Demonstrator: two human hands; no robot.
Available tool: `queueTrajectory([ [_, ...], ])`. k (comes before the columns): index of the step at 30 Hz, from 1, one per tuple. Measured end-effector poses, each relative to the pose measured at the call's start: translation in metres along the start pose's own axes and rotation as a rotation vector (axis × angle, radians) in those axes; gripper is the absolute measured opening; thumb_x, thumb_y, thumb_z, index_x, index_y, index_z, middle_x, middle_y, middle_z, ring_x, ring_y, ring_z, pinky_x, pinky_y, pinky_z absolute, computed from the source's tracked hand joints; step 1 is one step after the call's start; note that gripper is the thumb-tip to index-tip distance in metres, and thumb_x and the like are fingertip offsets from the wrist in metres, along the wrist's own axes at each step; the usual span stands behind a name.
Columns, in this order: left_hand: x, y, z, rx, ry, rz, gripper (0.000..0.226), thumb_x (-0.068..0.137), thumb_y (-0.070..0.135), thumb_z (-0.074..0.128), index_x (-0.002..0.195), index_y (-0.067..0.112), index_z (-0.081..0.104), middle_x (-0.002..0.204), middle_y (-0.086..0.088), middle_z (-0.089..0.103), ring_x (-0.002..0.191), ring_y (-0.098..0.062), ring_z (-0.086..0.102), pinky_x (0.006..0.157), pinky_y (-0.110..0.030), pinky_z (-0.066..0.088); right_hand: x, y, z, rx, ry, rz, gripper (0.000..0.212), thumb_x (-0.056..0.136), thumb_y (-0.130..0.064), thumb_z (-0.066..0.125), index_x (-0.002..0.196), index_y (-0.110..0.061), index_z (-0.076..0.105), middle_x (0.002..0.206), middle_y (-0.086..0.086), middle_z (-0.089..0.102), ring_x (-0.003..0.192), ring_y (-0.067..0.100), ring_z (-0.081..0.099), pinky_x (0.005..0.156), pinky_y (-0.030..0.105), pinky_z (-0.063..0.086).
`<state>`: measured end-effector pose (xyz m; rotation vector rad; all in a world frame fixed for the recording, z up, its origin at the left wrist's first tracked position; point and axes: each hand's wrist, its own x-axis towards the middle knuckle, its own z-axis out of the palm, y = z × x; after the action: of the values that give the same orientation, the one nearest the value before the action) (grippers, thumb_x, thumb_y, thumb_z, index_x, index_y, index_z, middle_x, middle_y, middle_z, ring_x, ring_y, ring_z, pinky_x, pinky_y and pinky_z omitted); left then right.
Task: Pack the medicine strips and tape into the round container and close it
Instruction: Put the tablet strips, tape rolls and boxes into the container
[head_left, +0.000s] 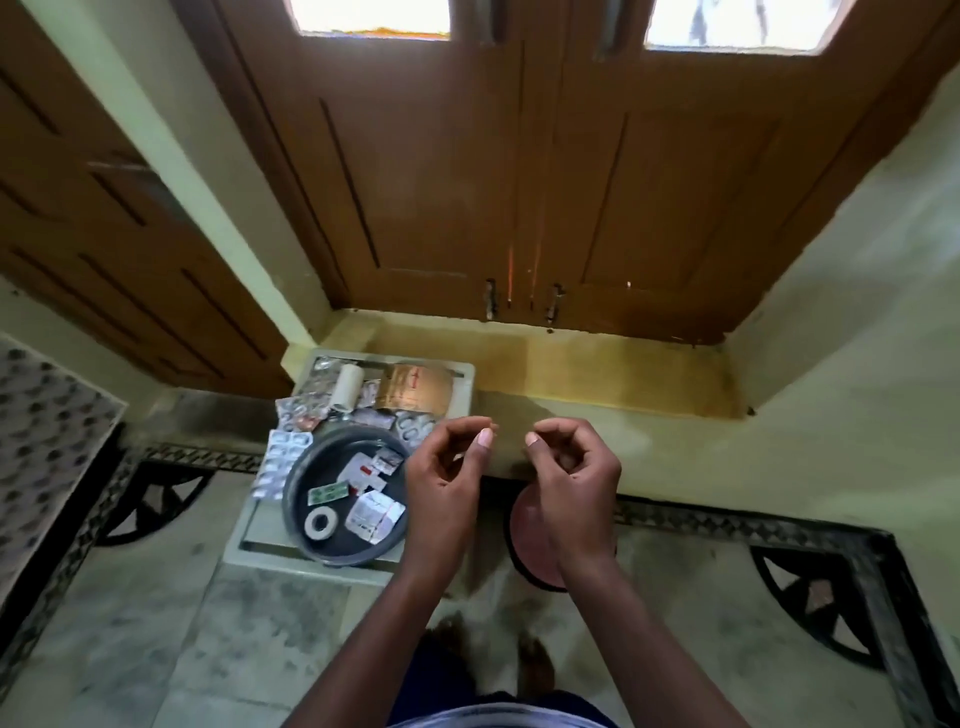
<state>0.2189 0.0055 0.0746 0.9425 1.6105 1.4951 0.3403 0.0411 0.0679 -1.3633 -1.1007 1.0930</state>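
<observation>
A dark round container (301, 499) stands open on a small white stool (244, 540). Inside it lie a roll of white tape (319, 522), a green strip (327, 492) and several white sachets (374, 512). Silver medicine strips (278, 462) lie on the stool left of the container, with more strips (306, 408) behind it, a white roll (345, 387) and a gold packet (418, 388). My left hand (447, 467) hovers at the container's right rim, fingers curled, holding nothing. My right hand (571, 473) is curled beside it, also holding nothing. A pink round lid (530, 540) lies on the floor beneath my right hand.
A yellow ledge (597, 379) runs below brown wooden doors (519, 182). A patterned floor border (727, 525) lies at the ledge's foot. My feet (488, 649) stand on the marble floor. A patterned cloth (41, 441) shows at the left edge.
</observation>
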Motion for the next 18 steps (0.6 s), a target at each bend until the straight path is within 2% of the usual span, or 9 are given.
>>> queueTrajectory([
  [5,0.018,-0.009,-0.046,0.011,0.060,-0.001,0.011,0.098,0.010,0.068,0.103,0.015,0.076,0.099,0.000,0.079,0.098,-0.016,0.074,0.082,-0.025,0.058,-0.015,0.006,0.047,-0.006,-0.058,0.006,0.011,0.089,0.001,0.072,0.089,-0.011,0.072,0.084,0.003,0.074,0.080,0.016,0.071,0.074,0.027,0.059],
  [10,0.055,-0.032,-0.119,0.054,0.025,-0.029,0.012,0.100,0.011,0.066,0.104,0.016,0.076,0.101,0.002,0.079,0.101,-0.014,0.074,0.088,-0.032,0.060,-0.030,0.015,0.121,-0.071,-0.052,0.025,0.012,0.089,-0.003,0.073,0.088,-0.015,0.072,0.082,0.002,0.075,0.079,0.020,0.072,0.074,0.035,0.061],
  [14,0.089,-0.049,-0.171,0.142,-0.013,-0.090,0.013,0.100,0.014,0.066,0.105,0.018,0.076,0.101,0.004,0.078,0.099,-0.012,0.074,0.086,-0.031,0.060,-0.037,0.025,0.169,-0.155,0.024,0.013,0.013,0.087,-0.004,0.073,0.087,-0.017,0.072,0.082,-0.001,0.074,0.078,0.015,0.071,0.072,0.031,0.060],
  [18,0.125,-0.064,-0.201,0.300,-0.083,-0.173,0.012,0.098,0.014,0.067,0.107,0.013,0.076,0.100,0.001,0.077,0.095,-0.015,0.072,0.076,-0.019,0.056,-0.037,0.041,0.195,-0.191,0.118,0.111,0.011,0.089,-0.001,0.069,0.091,-0.012,0.072,0.084,0.002,0.073,0.078,0.013,0.068,0.073,0.027,0.057],
])
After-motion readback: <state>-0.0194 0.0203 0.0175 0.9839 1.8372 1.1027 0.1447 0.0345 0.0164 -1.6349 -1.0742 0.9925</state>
